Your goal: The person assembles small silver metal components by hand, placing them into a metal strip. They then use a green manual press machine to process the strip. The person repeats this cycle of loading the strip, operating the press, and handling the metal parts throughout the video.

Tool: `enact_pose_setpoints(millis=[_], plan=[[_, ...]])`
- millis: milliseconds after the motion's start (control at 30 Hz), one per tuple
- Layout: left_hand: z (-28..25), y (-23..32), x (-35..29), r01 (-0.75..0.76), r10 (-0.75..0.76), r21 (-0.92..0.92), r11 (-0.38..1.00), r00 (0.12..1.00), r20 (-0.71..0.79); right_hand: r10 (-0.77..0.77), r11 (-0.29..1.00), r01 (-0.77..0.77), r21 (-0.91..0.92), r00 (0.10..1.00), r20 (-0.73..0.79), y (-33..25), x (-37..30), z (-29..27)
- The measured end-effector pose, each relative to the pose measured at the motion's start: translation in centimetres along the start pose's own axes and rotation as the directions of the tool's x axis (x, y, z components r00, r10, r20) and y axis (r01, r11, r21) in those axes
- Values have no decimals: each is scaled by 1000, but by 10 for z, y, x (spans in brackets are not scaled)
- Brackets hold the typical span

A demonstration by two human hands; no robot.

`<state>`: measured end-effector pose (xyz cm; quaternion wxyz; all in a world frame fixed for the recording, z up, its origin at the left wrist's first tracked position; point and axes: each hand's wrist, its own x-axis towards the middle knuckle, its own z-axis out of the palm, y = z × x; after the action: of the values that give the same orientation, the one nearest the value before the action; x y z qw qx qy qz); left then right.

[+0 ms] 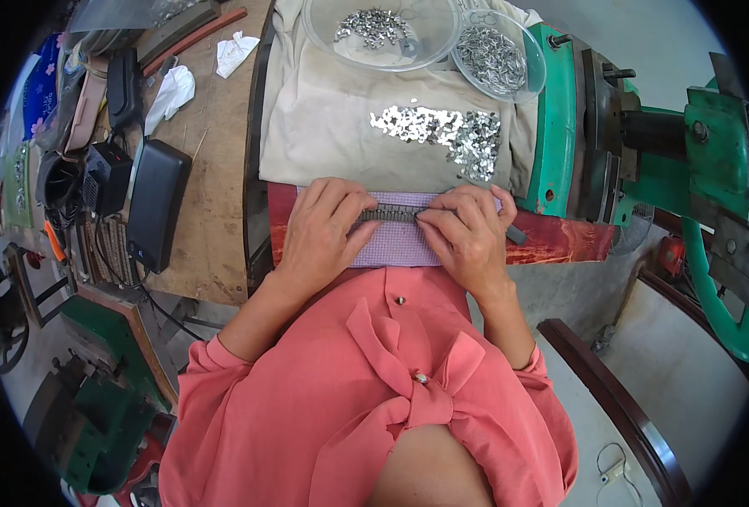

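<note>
Ridged strip (389,213) is pinched by left hand (320,226) and right hand (471,232); loose metal bits (476,139) look unused, finished share unclear.

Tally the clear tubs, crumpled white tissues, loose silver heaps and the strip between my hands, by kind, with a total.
Clear tubs: 2
Crumpled white tissues: 2
Loose silver heap on the cloth: 1, pieces too small to count
Dark ridged strip between the left hand and right hand: 1
Total: 6
</note>
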<state>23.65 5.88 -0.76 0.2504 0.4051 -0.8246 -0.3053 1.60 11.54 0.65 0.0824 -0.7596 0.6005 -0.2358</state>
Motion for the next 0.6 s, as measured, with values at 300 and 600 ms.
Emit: enact_pose_setpoints(millis=[300, 600], plan=[[-2, -2, -3, 21, -21, 2, 1000, 1000, -17, 20, 999, -22, -26, 997, -78, 3, -4, -6], [4, -5, -1, 2, -2, 9, 1000, 999, -33, 58, 998, -60, -24, 996, -61, 6, -9, -9]])
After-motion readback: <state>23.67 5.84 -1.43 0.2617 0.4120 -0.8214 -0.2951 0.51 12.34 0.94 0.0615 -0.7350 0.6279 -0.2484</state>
